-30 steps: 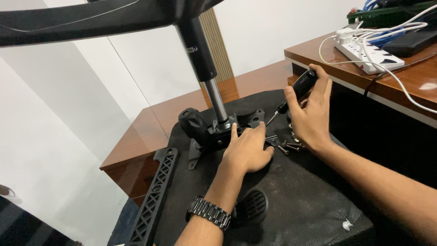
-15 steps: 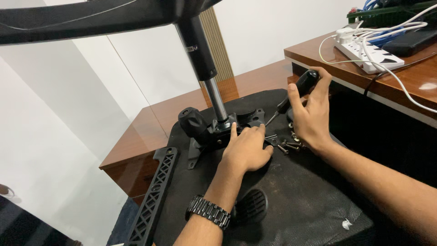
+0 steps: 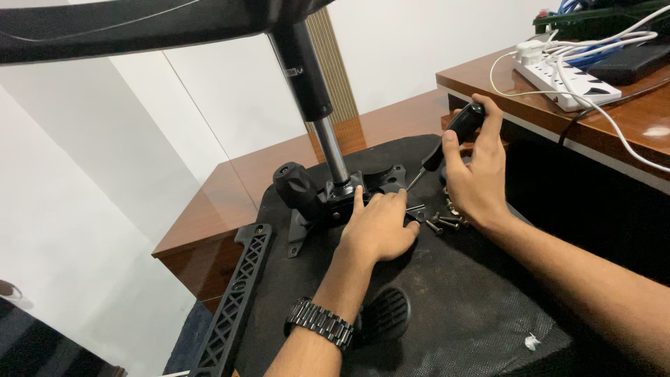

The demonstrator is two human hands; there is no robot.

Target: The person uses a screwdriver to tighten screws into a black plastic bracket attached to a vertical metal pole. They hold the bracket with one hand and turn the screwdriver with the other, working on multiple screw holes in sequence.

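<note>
An upturned office chair seat with a black fabric underside lies before me. Its black metal mechanism plate carries the silver gas cylinder, which rises to the chair base overhead. My left hand, a metal watch on its wrist, rests flat on the plate with fingers pressing its right side. My right hand grips a black-handled screwdriver, its tip angled down toward the plate's right edge. Several loose screws lie on the seat between both hands.
A black plastic armrest bracket lies along the seat's left edge. A round black knob sticks out left of the plate. Brown wooden desks stand behind and at right, with a white power strip and cables on top.
My right hand with the screwdriver has shifted slightly; the tip stays by the plate's right edge. My left hand keeps its place on the plate.
</note>
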